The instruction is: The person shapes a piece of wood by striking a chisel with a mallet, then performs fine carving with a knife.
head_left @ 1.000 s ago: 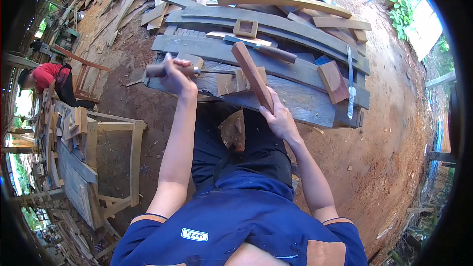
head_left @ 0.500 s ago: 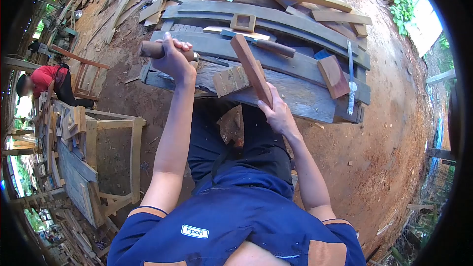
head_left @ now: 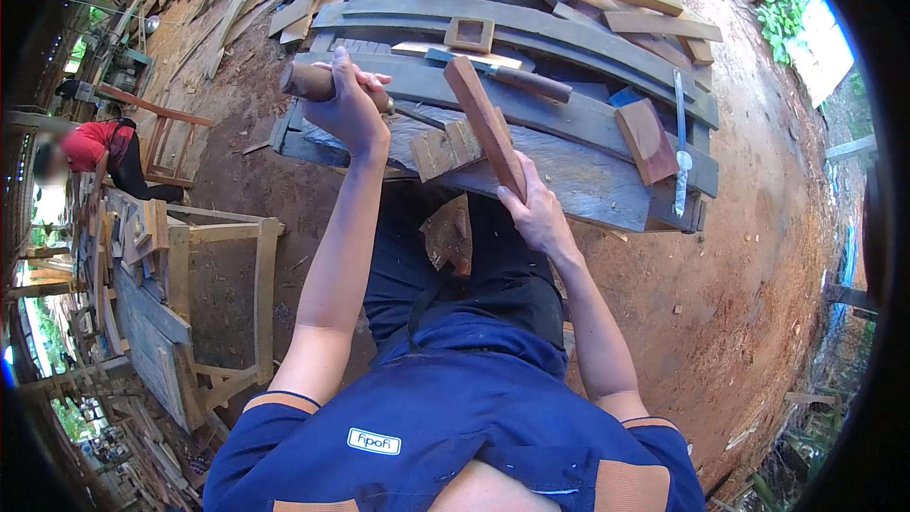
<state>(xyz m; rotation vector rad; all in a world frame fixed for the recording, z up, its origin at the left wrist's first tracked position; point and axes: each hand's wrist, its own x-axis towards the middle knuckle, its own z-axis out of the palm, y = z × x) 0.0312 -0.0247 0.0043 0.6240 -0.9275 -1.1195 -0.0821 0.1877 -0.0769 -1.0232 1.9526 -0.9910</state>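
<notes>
Head view: left hand (head_left: 349,114) is curled snugly around the chisel (head_left: 318,82) by its handle, and the right hand (head_left: 538,213) is clamped on the low end of a reddish wood stick (head_left: 485,123). The stick crosses over a wood block (head_left: 438,152) near the close edge of the bench (head_left: 597,197); can't tell if they touch. The shirt tag (head_left: 374,441) looks like "yody". Bench top shows between that block and the red-brown block (head_left: 646,141), with dirt floor (head_left: 749,228) past the bench's right end.
</notes>
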